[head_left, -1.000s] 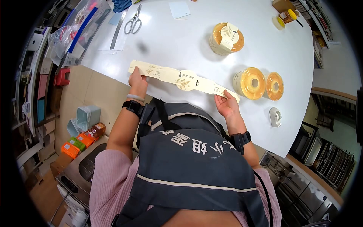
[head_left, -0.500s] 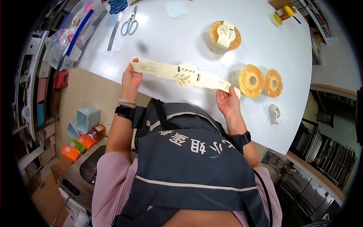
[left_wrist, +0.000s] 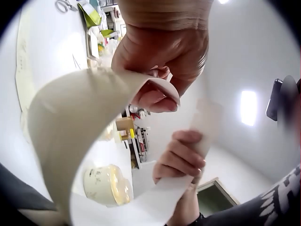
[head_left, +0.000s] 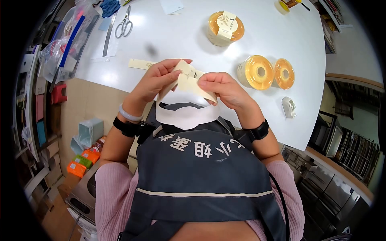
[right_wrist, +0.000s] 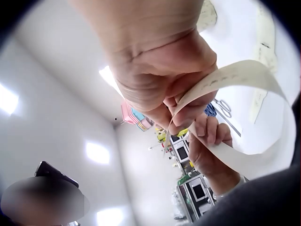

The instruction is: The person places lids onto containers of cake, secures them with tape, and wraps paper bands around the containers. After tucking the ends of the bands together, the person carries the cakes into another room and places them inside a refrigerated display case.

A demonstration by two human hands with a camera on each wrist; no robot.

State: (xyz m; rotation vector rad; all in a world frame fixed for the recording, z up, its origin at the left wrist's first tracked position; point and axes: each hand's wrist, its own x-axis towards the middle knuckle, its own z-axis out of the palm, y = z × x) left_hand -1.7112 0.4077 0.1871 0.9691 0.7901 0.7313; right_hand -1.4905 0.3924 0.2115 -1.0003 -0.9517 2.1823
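Observation:
A cream printed paper band (head_left: 187, 117) is bent into a loop in front of the apron, its plain white inner face toward the body. My left hand (head_left: 157, 78) pinches one end between thumb and fingers. With thumb and forefinger, my right hand (head_left: 226, 89) grips the other end, and the two ends overlap in the head view. From the left wrist, the band (left_wrist: 70, 113) curves broadly below the left hand. From the right wrist, its loop (right_wrist: 249, 73) hangs off the right fingers. Another flat band (head_left: 138, 64) lies on the white table, partly hidden behind the left hand.
A banded tub of ring cake (head_left: 225, 28) stands at the back, with two unbanded ones (head_left: 259, 72) to the right. A tape dispenser (head_left: 288, 107) sits near them. Scissors (head_left: 124, 28), a ruler (head_left: 107, 42) and a plastic bin (head_left: 68, 44) are at the left.
The hands have come together from wide apart. The band stretched straight between them is now curled into a loop, and a flat band shows on the table behind.

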